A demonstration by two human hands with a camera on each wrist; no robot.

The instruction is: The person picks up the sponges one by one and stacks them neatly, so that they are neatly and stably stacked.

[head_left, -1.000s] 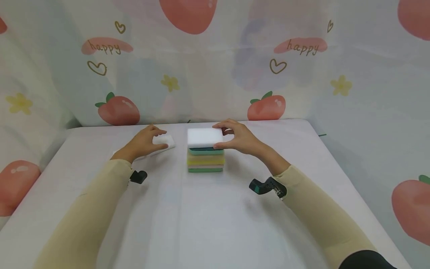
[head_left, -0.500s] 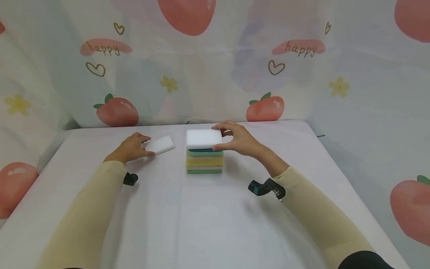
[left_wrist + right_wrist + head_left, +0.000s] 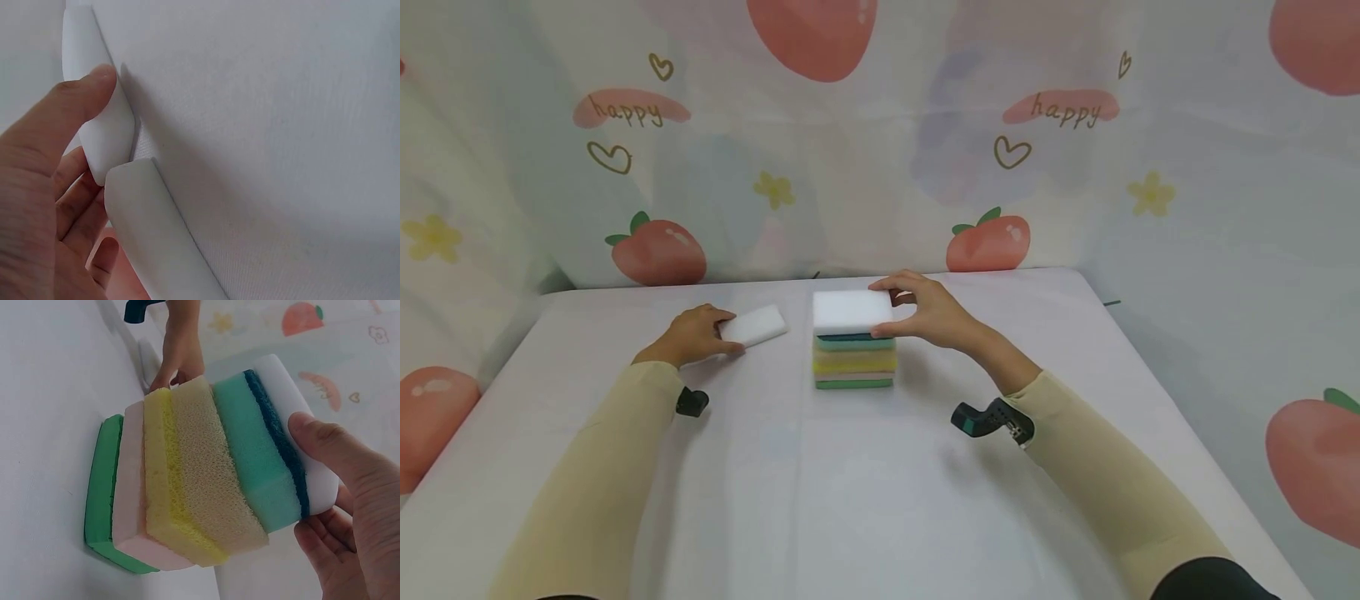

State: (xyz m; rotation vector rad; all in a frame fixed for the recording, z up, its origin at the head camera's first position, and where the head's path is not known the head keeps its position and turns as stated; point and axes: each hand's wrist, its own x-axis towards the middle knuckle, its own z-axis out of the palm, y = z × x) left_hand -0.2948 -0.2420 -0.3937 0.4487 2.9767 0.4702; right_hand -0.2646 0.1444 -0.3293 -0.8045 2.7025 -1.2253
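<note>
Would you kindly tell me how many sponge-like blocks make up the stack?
6, bottom to top: green block, pink block, yellow block, beige block, dark-topped teal block, and white block held by the right hand. None appears hidden.

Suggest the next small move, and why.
Probably lift the white block straight up with the left hand. That hand seems to pinch it already, and the left wrist view shows a second block right up against it or just in front, so a sideways drag might catch. Meanwhile the right hand holds the top block on the stack.
</note>
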